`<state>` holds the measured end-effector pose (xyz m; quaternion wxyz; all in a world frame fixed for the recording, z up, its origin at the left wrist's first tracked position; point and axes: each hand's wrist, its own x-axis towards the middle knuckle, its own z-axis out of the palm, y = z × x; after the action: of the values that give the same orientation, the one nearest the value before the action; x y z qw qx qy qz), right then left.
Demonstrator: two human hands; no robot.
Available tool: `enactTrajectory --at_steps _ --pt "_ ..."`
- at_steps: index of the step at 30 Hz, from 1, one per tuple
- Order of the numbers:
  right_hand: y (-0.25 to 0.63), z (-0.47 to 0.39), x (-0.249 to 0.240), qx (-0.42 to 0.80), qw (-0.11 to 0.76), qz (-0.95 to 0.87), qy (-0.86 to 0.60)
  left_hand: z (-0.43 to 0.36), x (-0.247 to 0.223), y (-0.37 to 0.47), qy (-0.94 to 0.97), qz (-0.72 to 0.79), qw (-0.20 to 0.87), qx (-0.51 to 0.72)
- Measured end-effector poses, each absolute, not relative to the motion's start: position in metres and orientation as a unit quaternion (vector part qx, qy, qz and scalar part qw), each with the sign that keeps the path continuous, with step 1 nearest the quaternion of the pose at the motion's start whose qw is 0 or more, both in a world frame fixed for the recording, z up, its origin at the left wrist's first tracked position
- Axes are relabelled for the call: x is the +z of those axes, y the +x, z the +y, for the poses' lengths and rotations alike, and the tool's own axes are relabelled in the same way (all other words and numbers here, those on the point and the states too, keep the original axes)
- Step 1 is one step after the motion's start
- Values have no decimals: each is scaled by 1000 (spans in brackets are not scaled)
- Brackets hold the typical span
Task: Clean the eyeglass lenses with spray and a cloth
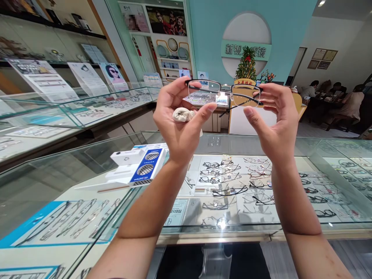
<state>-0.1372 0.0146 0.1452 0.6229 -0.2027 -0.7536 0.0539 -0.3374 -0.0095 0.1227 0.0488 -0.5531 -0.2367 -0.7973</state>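
Note:
A pair of half-rim eyeglasses (225, 88) with dark upper rims is held up in front of me between both hands. My left hand (181, 120) grips the frame's left corner with its fingers, and a crumpled whitish cloth (183, 114) rests in its palm. My right hand (274, 116) holds the right corner with its fingertips, the thumb raised just below the lens. One dark temple arm shows folded behind the right lens.
Below the hands is a glass display counter (221, 228) with rows of eyeglasses. White and blue boxes (147, 166) stand on the left. More glass cases (95, 124) line the left and right. Several people (348, 104) sit at a table at the far right.

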Motion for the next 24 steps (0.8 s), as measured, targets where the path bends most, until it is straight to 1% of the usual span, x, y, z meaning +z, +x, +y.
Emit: enactTrajectory --at_steps 6,10,12,14,17,20,24 --pt "-137 15 143 87 623 -753 -194 -7 122 -338 -543 -212 5 -813" --pt "-138 16 143 91 632 -751 -170 -4 122 -342 -539 -248 -52 -803" --pt "-138 17 143 104 638 -748 -151 0 120 -344 -544 -257 -60 -796" --pt "-139 19 144 142 652 -733 -132 5 119 -347 -552 -251 -49 -793" --pt "-138 22 145 223 669 -699 -119 9 117 -348 -564 -228 6 -794" --pt "-134 27 144 267 648 -701 -134 8 116 -348 -571 -223 54 -788" --pt "-130 35 143 283 625 -711 -152 1 114 -345 -575 -244 70 -778"
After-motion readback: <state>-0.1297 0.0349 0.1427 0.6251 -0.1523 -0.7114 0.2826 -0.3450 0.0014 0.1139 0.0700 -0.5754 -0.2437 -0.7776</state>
